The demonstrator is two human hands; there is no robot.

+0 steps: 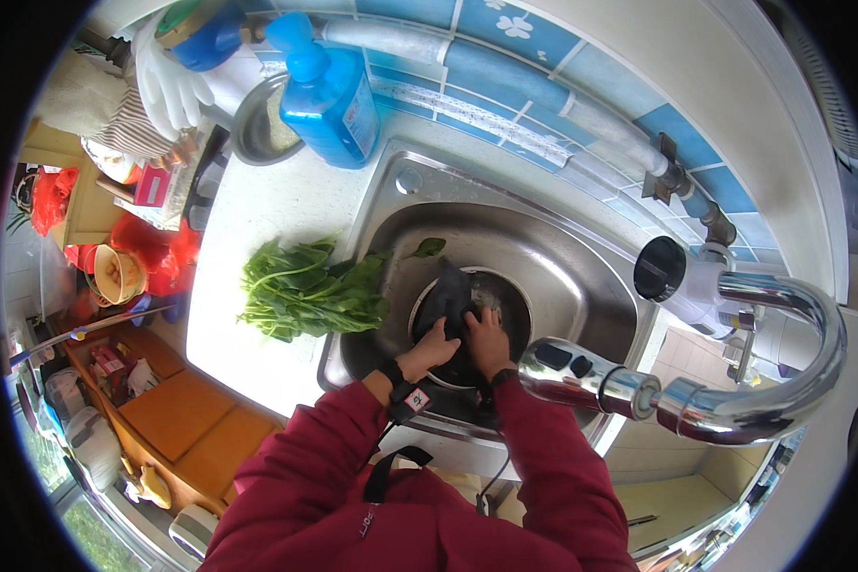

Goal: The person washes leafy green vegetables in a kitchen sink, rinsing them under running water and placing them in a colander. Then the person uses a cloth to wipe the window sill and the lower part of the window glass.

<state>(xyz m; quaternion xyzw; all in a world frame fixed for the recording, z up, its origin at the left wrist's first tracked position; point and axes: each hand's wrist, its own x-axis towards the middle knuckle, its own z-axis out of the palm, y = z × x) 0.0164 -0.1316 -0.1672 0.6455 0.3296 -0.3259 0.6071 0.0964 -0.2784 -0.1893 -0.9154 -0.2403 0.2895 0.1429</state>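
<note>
Two hands are recorded: the left hand (432,349) is laid, partly curled, against a dark, cloth-like item (444,297); the right hand (489,339) is loosely bent beside it, any grasp being hidden. The item is contained in a round vessel (517,292) inside the sink (574,278). Leafy greens (305,294), overhanging the sink's left rim, could be dragged in if brushed by a sleeve.

Glossy metal sink (567,272), bundle (444,297) apparently matt
</note>
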